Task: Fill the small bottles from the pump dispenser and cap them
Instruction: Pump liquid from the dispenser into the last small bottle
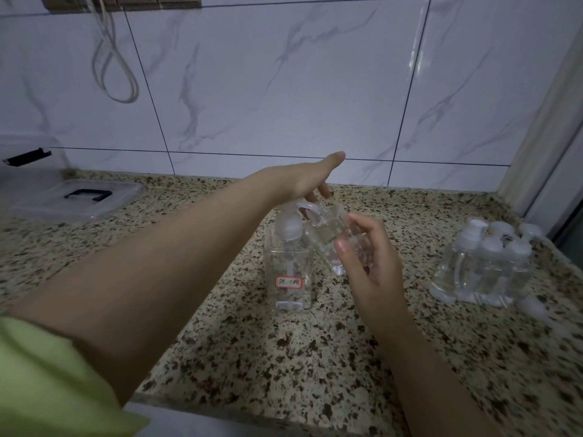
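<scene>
A clear square pump dispenser point(288, 272) with a red-edged label stands on the speckled counter point(284, 357). My left hand point(303, 179) lies flat on top of its pump head, fingers stretched out, holding nothing. My right hand point(366, 263) grips a small clear bottle point(328, 238), tilted, with its open mouth up against the pump's spout. I cannot make out how much liquid is in the small bottle.
A cluster of several small clear bottles with white caps point(485, 266) stands at the right, near the counter's corner. A loose white cap point(533, 305) lies beside them. A clear plastic lid with a black handle point(79, 198) lies at the back left. Tiled wall behind.
</scene>
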Available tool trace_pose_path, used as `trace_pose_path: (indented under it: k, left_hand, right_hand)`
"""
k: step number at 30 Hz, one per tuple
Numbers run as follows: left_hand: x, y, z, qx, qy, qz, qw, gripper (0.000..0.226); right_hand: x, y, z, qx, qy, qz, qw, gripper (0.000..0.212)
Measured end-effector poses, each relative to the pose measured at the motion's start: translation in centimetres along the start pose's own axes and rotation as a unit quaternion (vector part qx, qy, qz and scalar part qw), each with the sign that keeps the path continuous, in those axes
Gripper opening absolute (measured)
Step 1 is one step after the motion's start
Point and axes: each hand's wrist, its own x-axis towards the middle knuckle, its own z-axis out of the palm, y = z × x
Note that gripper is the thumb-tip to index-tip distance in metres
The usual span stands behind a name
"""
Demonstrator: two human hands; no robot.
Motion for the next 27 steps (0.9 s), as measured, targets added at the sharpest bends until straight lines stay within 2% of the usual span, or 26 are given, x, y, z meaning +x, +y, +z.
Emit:
trace_pose_path:
  k: [19,27]
  left_hand:
    - [-0.73,-0.11,-0.07,-0.017,0.007,0.002,1.0,0.087]
    - [-0.58,0.02,-0.06,0.007,0.009,-0.002,1.0,0.09]
  right_hand:
    - [-0.14,-0.51,-0.09,0.01,-0.004,0.001,1.0,0.038]
    - [-0.05,-0.42,-0.15,0.011,0.001,0.006,1.0,0.039]
